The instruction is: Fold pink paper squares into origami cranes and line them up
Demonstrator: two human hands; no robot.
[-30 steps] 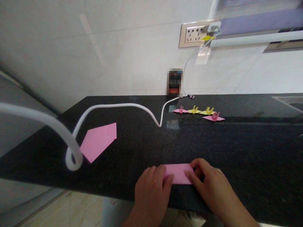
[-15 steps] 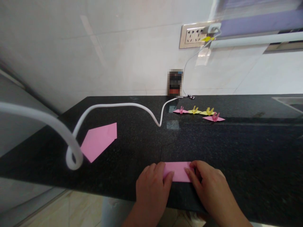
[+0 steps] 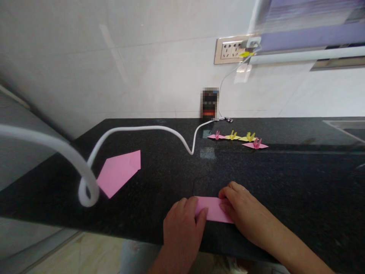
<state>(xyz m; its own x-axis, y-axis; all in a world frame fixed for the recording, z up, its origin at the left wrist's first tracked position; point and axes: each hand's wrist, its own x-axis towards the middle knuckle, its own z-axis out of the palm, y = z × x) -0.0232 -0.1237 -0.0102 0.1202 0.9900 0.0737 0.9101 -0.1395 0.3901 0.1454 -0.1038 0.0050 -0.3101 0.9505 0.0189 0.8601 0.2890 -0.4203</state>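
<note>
A folded strip of pink paper (image 3: 214,208) lies near the front edge of the dark counter. My left hand (image 3: 184,224) grips its left end, thumb on top and fingers curled over the back edge. At the right end, my right hand (image 3: 242,211) has its thumb and bent fingers closed on the paper, hiding part of that end. Farther back stand several small origami cranes, among them a pink crane (image 3: 256,144) and a yellow crane (image 3: 249,137).
Pink paper sheets (image 3: 118,171) lie on the left of the counter (image 3: 165,167). A thick white flexible arm (image 3: 145,128) loops across the left side. A blurred-out device (image 3: 209,103) leans on the wall below a socket panel (image 3: 228,51) with a charger plugged in.
My right hand has shifted up and left along the paper's right end, its fingers now over the back edge. My left hand stays on the left end. The camera view has tilted slightly.
</note>
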